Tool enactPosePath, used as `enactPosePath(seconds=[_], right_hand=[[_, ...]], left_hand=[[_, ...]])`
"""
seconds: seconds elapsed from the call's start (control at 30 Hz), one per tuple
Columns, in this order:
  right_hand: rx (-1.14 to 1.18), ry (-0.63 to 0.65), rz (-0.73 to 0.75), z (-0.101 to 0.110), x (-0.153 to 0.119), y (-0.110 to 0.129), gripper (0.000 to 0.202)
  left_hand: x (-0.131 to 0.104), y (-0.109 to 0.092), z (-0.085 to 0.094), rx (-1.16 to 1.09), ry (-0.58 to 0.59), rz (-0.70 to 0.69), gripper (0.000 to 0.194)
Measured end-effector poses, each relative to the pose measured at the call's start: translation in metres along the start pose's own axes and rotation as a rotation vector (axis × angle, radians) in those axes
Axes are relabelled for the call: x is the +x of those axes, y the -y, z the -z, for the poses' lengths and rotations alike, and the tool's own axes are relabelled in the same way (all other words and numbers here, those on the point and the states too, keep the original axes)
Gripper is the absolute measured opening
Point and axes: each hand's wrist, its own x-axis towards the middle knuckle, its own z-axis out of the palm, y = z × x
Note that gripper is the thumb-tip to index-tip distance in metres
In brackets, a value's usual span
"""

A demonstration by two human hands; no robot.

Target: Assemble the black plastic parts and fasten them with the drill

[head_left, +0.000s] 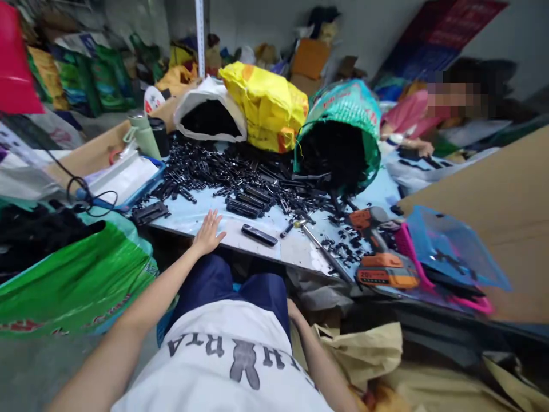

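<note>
My left hand (pixel 209 233) lies on the front edge of the blue-white table (pixel 189 216), its fingers spread and holding nothing. To its right a single black part (pixel 259 234) rests on the tabletop. Several similar black parts (pixel 244 207) lie side by side just behind. My right hand (pixel 293 309) hangs low beside my right thigh, below the table edge, and its fingers are hidden. A hammer (pixel 319 246) and an orange cordless drill (pixel 381 257) lie on the table's right part.
Small black pieces (pixel 206 166) are heaped across the back, before a white sack (pixel 210 86), a yellow sack (pixel 266 106) and a green sack (pixel 351 109). A blue tray (pixel 124 200) stands left, a pink basket (pixel 412 254) right. Another person's hand (pixel 424 149) is at the back right.
</note>
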Motion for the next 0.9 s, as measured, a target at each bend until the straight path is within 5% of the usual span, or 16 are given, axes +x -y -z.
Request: enactPosePath(seconds=[0.1,0.27,0.4,0.5,0.57,0.73,0.9], right_hand=[[-0.163,-0.042,-0.053,0.015,-0.001,-0.013,0.022],[-0.262,-0.197,0.021,0.05,-0.01,-0.003,0.032],[-0.239,-0.333,0.365,0.054,-0.005,0.044,0.039],[-0.32,-0.482,0.62,0.046,0.021,0.092,0.034],[-0.463,-0.559,0.665,0.041,0.046,0.121,0.034],[-0.742,-0.362,0.666,0.032,0.1,0.159,0.029],[-0.774,-0.209,0.908,0.014,0.111,0.159,0.047]], left_hand=[[0.004,0.006,0.002,-0.052,-0.052,0.069,0.055],[0.016,0.037,0.033,-0.013,-0.234,0.433,0.046],[0.026,0.048,0.05,0.021,-0.243,0.508,0.044],[0.032,0.038,0.042,0.027,-0.185,0.46,0.042],[0.035,0.028,0.032,0.032,-0.144,0.425,0.041],[0.041,0.025,0.022,0.083,-0.123,0.433,0.043],[0.066,0.045,0.044,0.219,-0.207,0.793,0.043]])
